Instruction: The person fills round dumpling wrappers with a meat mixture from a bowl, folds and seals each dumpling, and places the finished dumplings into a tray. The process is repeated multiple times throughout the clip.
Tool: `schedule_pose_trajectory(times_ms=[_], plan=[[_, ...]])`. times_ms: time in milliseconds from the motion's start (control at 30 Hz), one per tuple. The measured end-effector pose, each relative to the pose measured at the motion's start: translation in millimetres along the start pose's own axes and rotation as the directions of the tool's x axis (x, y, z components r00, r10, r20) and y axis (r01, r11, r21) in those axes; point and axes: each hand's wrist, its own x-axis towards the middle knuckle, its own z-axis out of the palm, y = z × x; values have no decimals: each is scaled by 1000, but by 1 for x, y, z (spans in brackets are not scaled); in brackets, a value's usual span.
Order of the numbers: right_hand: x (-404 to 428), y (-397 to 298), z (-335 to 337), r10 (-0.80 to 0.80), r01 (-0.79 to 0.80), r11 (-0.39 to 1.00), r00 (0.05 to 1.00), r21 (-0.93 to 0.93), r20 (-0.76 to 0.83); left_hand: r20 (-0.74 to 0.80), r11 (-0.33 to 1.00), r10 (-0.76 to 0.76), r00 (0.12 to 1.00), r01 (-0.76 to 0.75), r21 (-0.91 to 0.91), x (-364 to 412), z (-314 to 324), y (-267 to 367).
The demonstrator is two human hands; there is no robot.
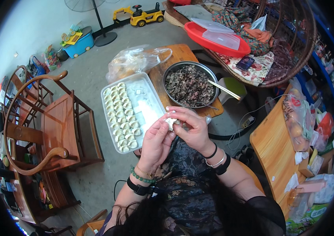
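Between the fingers of both hands is a white dough dumpling [171, 123], partly hidden by the fingertips. My left hand [156, 138] grips its left side, and my right hand [195, 126] pinches it from the right. White flour marks several fingertips. To the left lies a clear plastic tray [150, 93] with rows of folded dumplings [122, 118] along its left half. Beyond my right hand stands a round metal bowl [167, 88] of dark chopped filling [189, 84]. A pair of chopsticks [226, 91] rests over the bowl's right rim.
Tray and bowl share a small wooden table [164, 70] with a clear plastic bag [134, 60]. A wooden armchair [57, 124] stands left. At right are another wooden table [269, 135] and a wicker chair [291, 76] bearing a red basin [196, 32]. A cable [243, 116] crosses the floor.
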Motion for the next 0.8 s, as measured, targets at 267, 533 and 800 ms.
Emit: schedule_pose_trajectory(times_ms=[267, 533, 800], plan=[[3, 3, 24, 63, -62, 998, 997, -32, 53, -41, 999, 12, 999, -10, 42, -7, -33, 5], [39, 9, 43, -114, 240, 944, 882, -228, 457, -280, 989, 6, 960, 36, 146, -21, -62, 31], [9, 61, 93, 92, 79, 954, 843, -289, 531, -524, 931, 290, 800, -109, 350, -57, -118, 82]])
